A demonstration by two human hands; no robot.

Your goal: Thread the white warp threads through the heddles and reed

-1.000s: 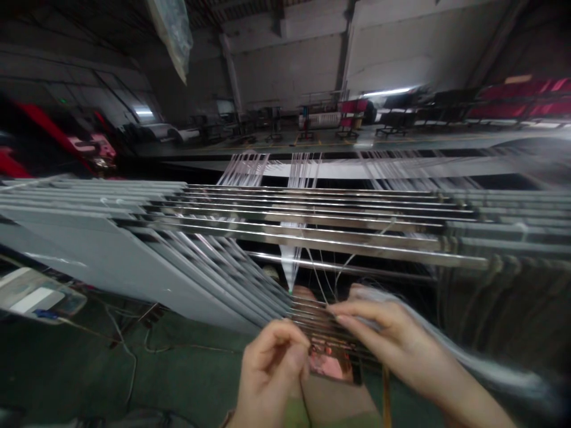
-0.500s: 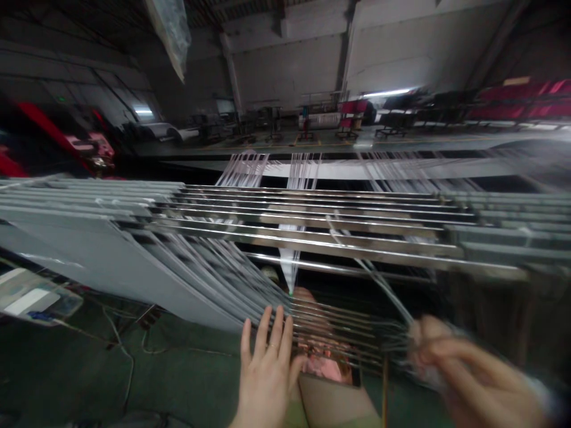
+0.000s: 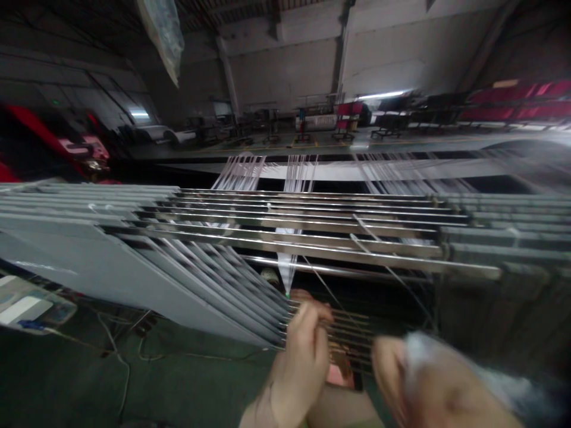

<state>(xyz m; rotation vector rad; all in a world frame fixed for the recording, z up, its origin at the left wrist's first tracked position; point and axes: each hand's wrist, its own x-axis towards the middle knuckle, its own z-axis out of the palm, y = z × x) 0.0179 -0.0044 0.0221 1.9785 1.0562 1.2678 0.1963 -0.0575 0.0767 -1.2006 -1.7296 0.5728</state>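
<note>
I stand at a loom-like frame of steel bars (image 3: 312,238) with packed grey heddle sheets (image 3: 134,261) on the left. Thin white threads (image 3: 289,267) run down through the bars to a point just above my hands. My left hand (image 3: 301,351) rests against the lower bars (image 3: 352,339), fingers held together and pointing up, and nothing shows in it. My right hand (image 3: 401,380) is low at the right, blurred by motion, with a pale bundle of thread (image 3: 446,368) lying over it. Single threads run from the upper bars down toward the lower bars near that hand.
More heddle packs (image 3: 504,238) fill the right end of the bars. A tray with papers (image 3: 27,306) and loose cables (image 3: 125,356) lie on the green floor at the left. Red machinery (image 3: 53,142) and further looms stand in the dim hall behind.
My left hand went from a pinch to fingers spread flat, and now stands upright with fingers together, further right. My right hand dropped down and right, pulling threads along.
</note>
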